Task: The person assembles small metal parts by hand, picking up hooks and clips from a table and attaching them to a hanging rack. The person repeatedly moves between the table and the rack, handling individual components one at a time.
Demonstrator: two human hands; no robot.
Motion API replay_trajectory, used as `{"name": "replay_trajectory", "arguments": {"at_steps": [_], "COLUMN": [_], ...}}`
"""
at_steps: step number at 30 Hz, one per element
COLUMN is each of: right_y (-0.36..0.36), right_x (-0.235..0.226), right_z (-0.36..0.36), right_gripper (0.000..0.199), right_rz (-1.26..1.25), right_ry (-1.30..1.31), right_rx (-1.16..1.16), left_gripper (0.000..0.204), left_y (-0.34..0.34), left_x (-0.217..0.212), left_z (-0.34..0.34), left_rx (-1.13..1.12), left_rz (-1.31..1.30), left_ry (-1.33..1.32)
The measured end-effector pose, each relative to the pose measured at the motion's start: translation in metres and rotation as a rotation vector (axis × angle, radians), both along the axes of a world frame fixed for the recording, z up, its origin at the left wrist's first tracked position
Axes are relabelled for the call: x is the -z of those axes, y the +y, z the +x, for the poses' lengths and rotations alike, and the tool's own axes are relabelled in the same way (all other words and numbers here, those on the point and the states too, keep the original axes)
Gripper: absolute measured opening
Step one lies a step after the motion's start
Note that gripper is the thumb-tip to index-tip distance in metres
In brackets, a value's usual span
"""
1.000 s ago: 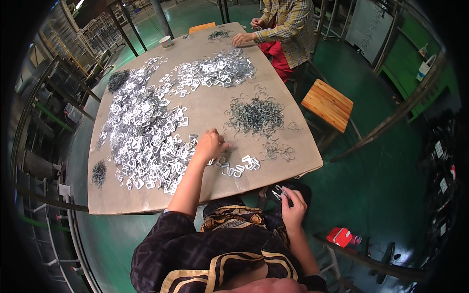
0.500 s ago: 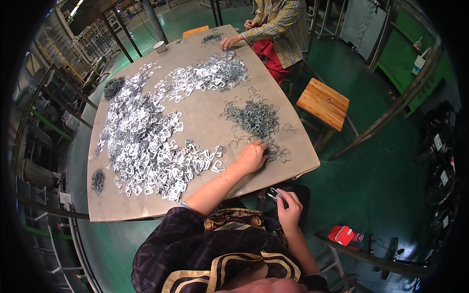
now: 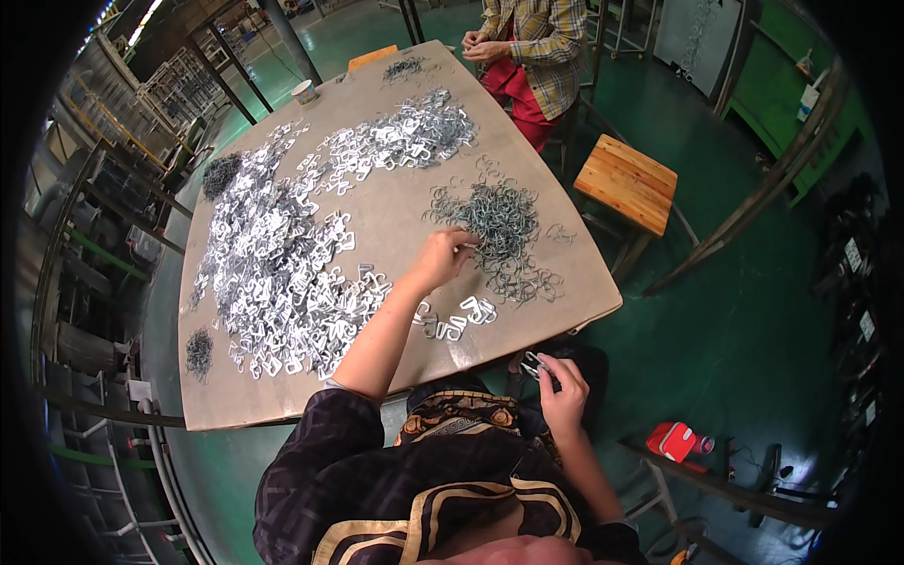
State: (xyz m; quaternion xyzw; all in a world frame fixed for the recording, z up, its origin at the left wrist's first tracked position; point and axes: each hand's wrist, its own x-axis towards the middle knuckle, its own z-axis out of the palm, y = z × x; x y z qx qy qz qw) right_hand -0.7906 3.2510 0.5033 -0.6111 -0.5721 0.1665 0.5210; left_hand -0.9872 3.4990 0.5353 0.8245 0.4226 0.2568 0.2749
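Observation:
My left hand (image 3: 444, 259) is over the table at the left edge of a heap of thin dark wire rings (image 3: 504, 221). Its thumb and fingers are drawn together; what they hold, if anything, I cannot make out. Past the table's near edge, my right hand (image 3: 563, 394) is closed round a silver metal hook (image 3: 533, 363) that sticks out beyond the fingertips. A few similar white-silver hooks (image 3: 452, 327) lie near the table's front edge by my left forearm. A large spread of them (image 3: 273, 254) covers the left side of the table.
Another heap of silver hooks (image 3: 405, 137) lies farther back. Small dark wire piles sit at the left edge (image 3: 199, 353) and far left (image 3: 221, 176). A paper cup (image 3: 303, 91) stands at the back. A co-worker in a plaid shirt (image 3: 546, 47) sits beyond a wooden stool (image 3: 626, 184).
My left hand has moved away from the near edge, leftward along the wire heap. The right hand stays nearly in place with its hook. The co-worker's reaching hand has drawn back off the table.

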Motion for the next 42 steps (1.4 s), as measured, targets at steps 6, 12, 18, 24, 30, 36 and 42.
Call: {"name": "replay_trajectory", "arguments": {"at_steps": [6,12,18,24,30,36,42], "right_y": [-0.003,-0.004,-0.002,-0.002,0.000,0.007,0.012], "right_x": [-0.004,-0.006,-0.006,-0.004,0.001,-0.003,-0.019], "right_z": [-0.001,-0.001,-0.003,-0.002,-0.003,-0.007,-0.016], "right_gripper": [0.022,0.021,0.021,0.022,0.028,0.038,0.043], "right_rz": [-0.002,-0.022,-0.006,0.013,-0.001,0.003,0.016], "right_ry": [0.011,0.025,0.015,0.010,0.012,0.069,0.080], "right_rx": [0.001,0.003,-0.001,-0.009,-0.023,-0.038,-0.066], "left_gripper": [0.017,0.017,0.012,0.010,0.004,0.008,0.008], "left_y": [-0.032,-0.051,-0.054,-0.048,-0.054,-0.090,-0.142], "left_x": [0.011,0.006,-0.001,0.031,0.013,-0.008,-0.016], "left_z": [-0.044,-0.048,-0.001,0.022,0.022,0.012,0.018], "left_rx": [-0.257,-0.061,0.056,0.240,0.159,0.207,0.328], "left_rz": [0.152,-0.098,0.182,0.428,0.206,-0.847,-0.377], "left_ry": [0.495,0.436,0.236,0.390,0.107,-0.489,-0.352]}}
